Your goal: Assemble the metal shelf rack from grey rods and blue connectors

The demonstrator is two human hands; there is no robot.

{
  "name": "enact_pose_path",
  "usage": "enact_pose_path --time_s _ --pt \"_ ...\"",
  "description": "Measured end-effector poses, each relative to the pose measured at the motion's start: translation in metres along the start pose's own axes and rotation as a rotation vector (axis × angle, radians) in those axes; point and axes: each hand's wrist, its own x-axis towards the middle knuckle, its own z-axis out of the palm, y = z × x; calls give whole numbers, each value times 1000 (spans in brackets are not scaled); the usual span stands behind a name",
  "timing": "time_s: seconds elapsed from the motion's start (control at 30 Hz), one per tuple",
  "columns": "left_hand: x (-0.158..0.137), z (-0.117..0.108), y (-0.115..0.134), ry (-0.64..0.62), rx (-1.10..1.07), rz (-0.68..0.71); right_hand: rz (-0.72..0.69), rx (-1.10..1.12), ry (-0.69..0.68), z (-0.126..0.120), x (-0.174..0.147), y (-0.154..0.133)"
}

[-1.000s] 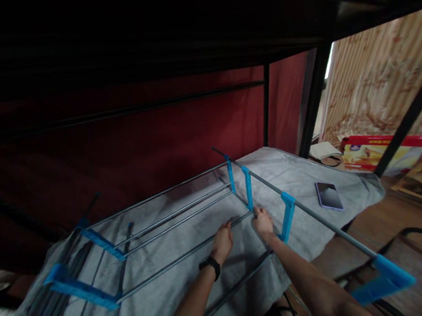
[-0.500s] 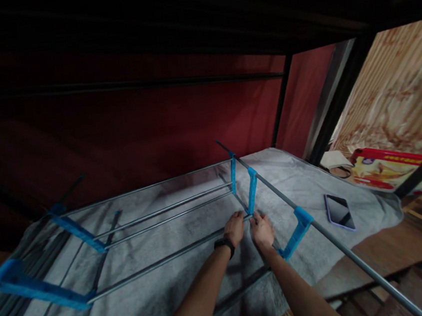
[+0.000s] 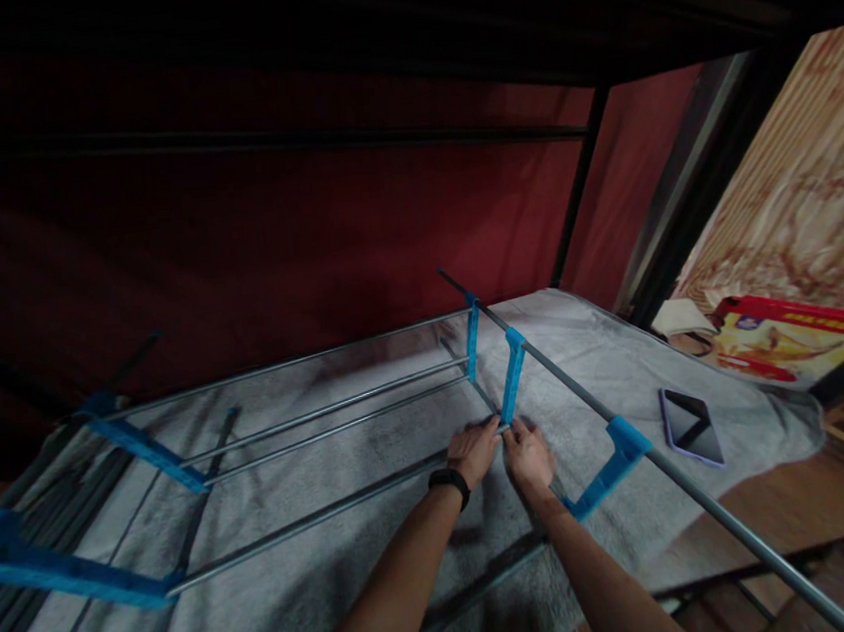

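Note:
My left hand, with a dark band on its wrist, is closed around the right end of a grey metal tube. Close beside it, my right hand grips the lower end of an upright blue plastic bracket, where the tube meets it. My fingers partly hide that joint. The bracket hangs from a long metal pole on the right, between another blue bracket farther back and a nearer one. At the left, two blue brackets hold the other tube ends.
The frame lies on a grey blanket within a dark metal bed frame. A phone rests to the right. Loose tubes are bunched at the left, and a red and yellow box stands beyond the blanket.
Both hands stay at the same joint, with the left fingers now stretched slightly farther over the tube's end. The camera view has shifted a little.

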Motion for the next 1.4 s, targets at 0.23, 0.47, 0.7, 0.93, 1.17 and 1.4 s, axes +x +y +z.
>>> enact_pose_path --time_s 0.23,0.47,0.7,0.93,1.17,1.4 --pt "-5 -2 5 -2 48 17 -10 -21 -12 2 0 3" --pt "-6 -11 4 -19 -26 16 -20 -33 -41 2 1 4" --pt "-1 -3 8 9 -68 83 -11 -35 -23 0 -1 2" --pt "11 3 16 36 -72 -22 -8 -51 -25 2 2 2" --pt "15 3 15 47 -74 -68 -18 -68 -10 3 1 3" --pt "15 0 16 60 -27 -25 -15 -79 -18 2 1 3"
